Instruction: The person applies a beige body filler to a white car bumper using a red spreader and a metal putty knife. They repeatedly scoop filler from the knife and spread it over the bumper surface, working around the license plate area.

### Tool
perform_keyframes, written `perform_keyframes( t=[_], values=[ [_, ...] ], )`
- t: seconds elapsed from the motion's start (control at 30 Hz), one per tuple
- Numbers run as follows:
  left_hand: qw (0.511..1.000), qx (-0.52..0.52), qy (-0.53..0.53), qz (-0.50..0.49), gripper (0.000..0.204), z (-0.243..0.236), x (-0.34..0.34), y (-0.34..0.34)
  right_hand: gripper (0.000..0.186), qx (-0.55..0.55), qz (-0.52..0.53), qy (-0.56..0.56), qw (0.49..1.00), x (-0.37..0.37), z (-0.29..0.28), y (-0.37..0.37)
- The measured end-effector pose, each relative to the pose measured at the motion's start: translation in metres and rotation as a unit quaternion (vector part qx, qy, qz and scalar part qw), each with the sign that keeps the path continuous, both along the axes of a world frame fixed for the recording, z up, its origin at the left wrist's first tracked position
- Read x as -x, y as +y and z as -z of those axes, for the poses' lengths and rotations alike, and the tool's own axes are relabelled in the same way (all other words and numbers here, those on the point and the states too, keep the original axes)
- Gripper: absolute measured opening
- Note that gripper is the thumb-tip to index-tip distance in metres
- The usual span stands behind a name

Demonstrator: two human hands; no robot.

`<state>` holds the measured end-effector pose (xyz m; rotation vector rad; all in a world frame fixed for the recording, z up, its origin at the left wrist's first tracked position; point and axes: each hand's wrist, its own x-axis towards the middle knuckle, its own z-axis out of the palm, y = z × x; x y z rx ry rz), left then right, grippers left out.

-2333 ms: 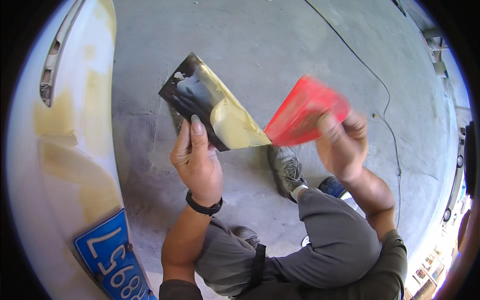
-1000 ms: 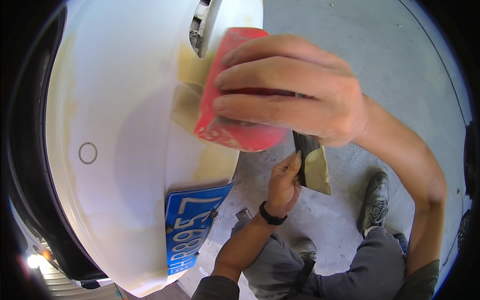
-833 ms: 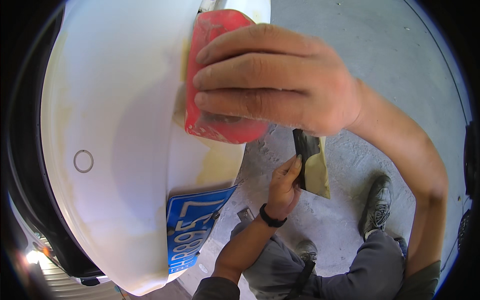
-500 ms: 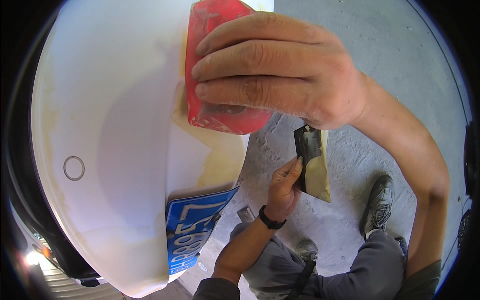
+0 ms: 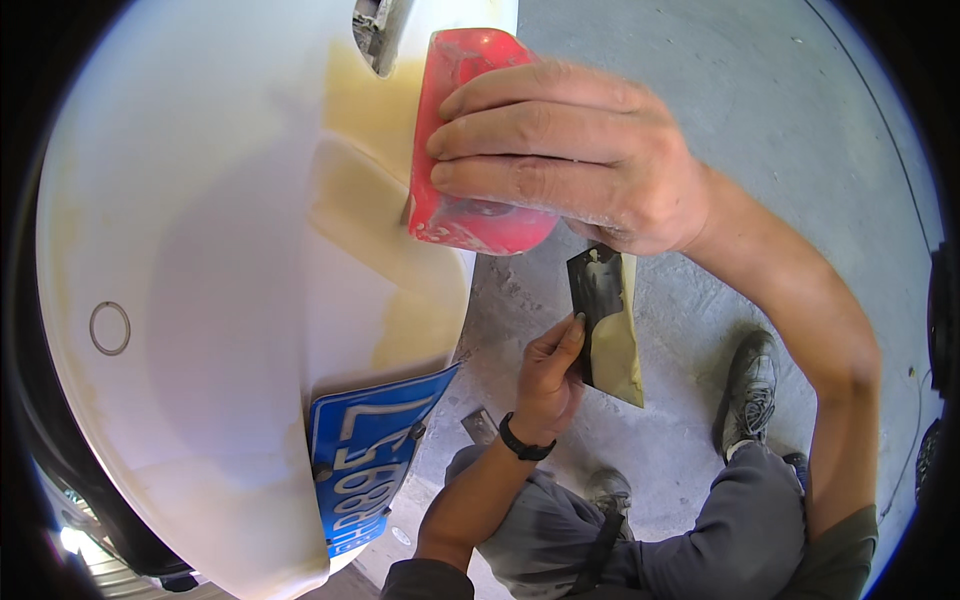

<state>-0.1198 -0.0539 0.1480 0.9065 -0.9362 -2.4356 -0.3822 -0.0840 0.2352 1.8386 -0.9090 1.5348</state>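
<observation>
My right hand (image 5: 590, 150) grips a broad red putty spreader (image 5: 470, 228) smeared with pale residue, its fingers laid across the face and the thumb hidden. The spreader is over the white car panel (image 5: 230, 330), at its right side; I cannot tell whether its edge touches. Yellowish filler patches (image 5: 420, 320) show on the panel around and below it. Lower down, my left hand (image 5: 552, 375) is closed on a black putty board (image 5: 600, 290), held away from the car. Cream-coloured putty (image 5: 617, 355) covers part of that board.
A blue licence plate (image 5: 370, 450) juts from the panel's lower right. Above is an opening (image 5: 376, 38) in the panel, and a ring-shaped mark (image 5: 110, 328) lies at left. My shoes (image 5: 750, 390) stand on the grey concrete floor (image 5: 690, 310), with a small flat piece (image 5: 480, 426) nearby.
The red spreader has shifted right relative to the panel, uncovering more yellowish filler and the opening above. The car sits further left in view. My left hand still holds the board.
</observation>
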Motion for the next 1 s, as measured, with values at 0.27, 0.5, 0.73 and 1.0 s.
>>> perform_keyframes(
  t=[0.27,0.5,0.73,1.0],
  values=[
    [1.000,-0.026,-0.010,0.009,0.036,0.004,-0.014,-0.001,0.035,-0.028,0.025,-0.021,0.999,-0.009,0.023,0.004],
    [0.998,-0.052,0.024,0.002,0.033,0.010,-0.016,0.001,0.036,-0.131,-0.012,-0.049,0.990,-0.009,0.027,0.018],
    [0.976,-0.074,0.198,0.059,0.036,0.003,-0.006,-0.006,0.037,-0.268,-0.051,-0.196,0.942,-0.013,0.009,0.102],
    [0.995,-0.073,0.066,-0.027,0.035,-0.011,0.020,0.011,0.054,-0.269,0.042,-0.142,0.952,-0.055,0.037,0.159]
  ],
)
